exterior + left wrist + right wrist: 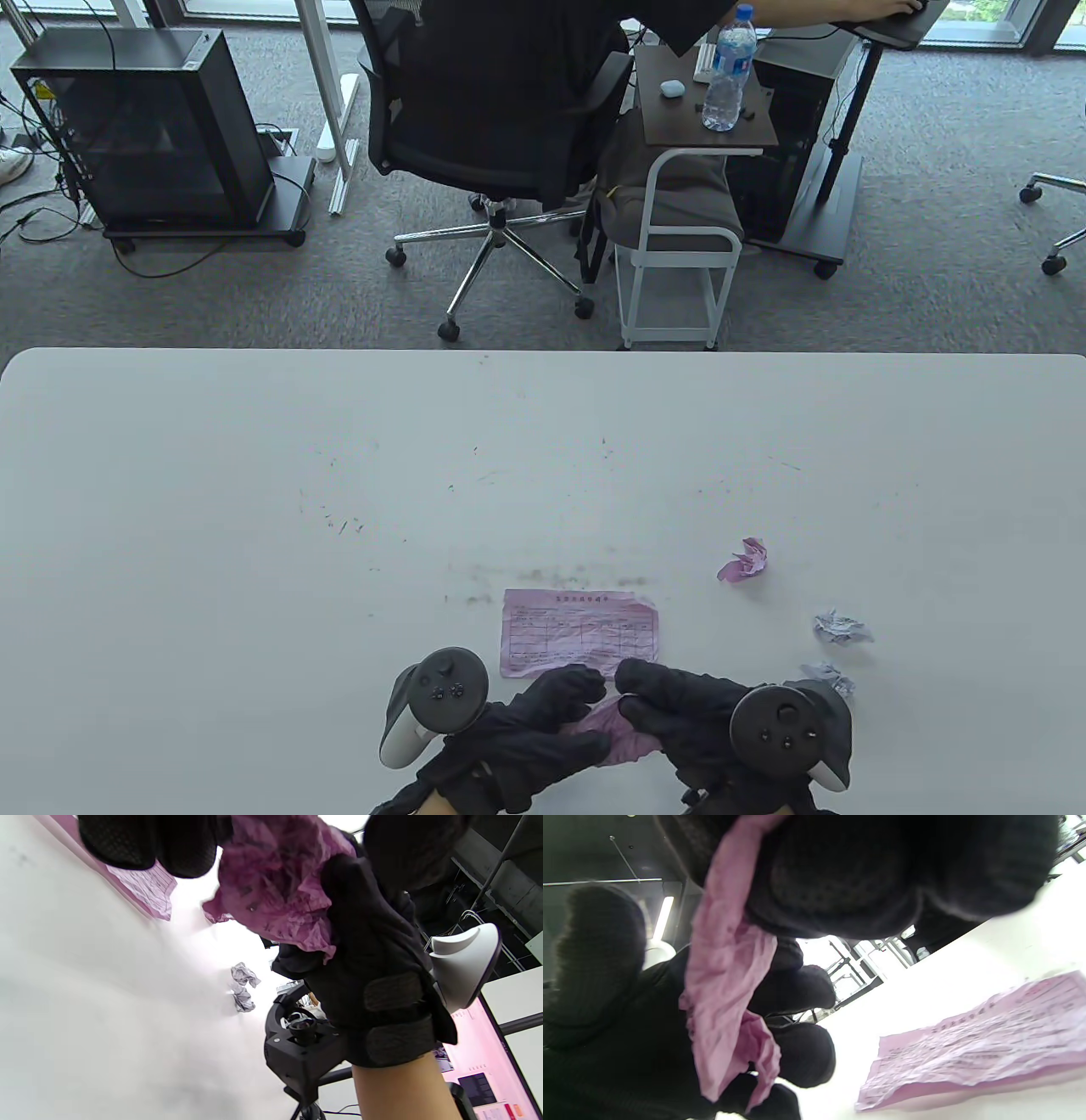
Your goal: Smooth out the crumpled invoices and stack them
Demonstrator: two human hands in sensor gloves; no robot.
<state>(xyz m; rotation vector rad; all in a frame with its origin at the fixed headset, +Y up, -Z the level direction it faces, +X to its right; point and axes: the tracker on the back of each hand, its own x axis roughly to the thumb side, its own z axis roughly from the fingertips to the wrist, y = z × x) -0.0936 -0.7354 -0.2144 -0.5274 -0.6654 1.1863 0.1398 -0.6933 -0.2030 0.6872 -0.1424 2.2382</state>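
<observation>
Both hands, left (543, 722) and right (679, 713), pinch one crumpled pink invoice (615, 730) between them at the table's (254, 509) near edge. Thin and tearable, it likely wants grips at opposite edges. Beyond lies a flattened pink sheet (579, 632); three wads (836, 628) wait right.

Gloved fingers of the right hand (882, 870) pinch a crumpled pink invoice (725, 984) from above, while the left hand (606, 1018) grips its other side. To the invoice's right, a flattened pink invoice (975, 1043) lies on the white table (967, 984).
</observation>
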